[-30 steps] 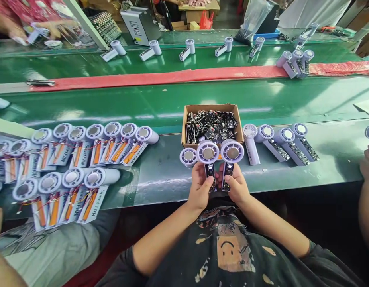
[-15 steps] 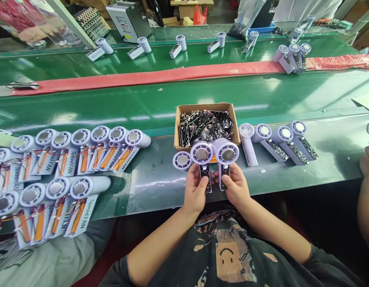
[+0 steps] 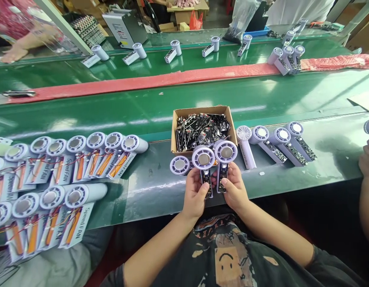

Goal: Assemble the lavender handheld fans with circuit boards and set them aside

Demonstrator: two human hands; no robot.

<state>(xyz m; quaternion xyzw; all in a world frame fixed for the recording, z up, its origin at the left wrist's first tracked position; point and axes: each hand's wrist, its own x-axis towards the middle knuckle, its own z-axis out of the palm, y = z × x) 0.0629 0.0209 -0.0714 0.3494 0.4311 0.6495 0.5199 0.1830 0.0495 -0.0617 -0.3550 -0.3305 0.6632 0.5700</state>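
In my left hand [image 3: 195, 193] is a lilac handheld fan [image 3: 203, 158], its round head up and a black circuit board showing in its handle. My right hand [image 3: 234, 187] grips a second handheld fan [image 3: 226, 152] of the same kind, held close beside the first. Each thumb presses on the board in its handle; the other fingers are partly hidden behind. Just beyond the fans stands a cardboard box [image 3: 174, 131] full of black circuit boards [image 3: 202, 127]. Another fan [image 3: 180, 165] lies left of my left hand, partly hidden.
Several fans [image 3: 282, 135] lie to the right on the bench. At left, rows of fans [image 3: 76, 196] show orange strips and red wires. Across the green conveyor [image 3: 127, 105] runs a red strip [image 3: 142, 85], with more fans [image 3: 175, 48] behind it. Another person's hand [image 3: 368, 157] is at the right edge.
The fan in my right hand has risen a little against the one in my left. Both hands keep their hold. The whole view has shifted slightly.
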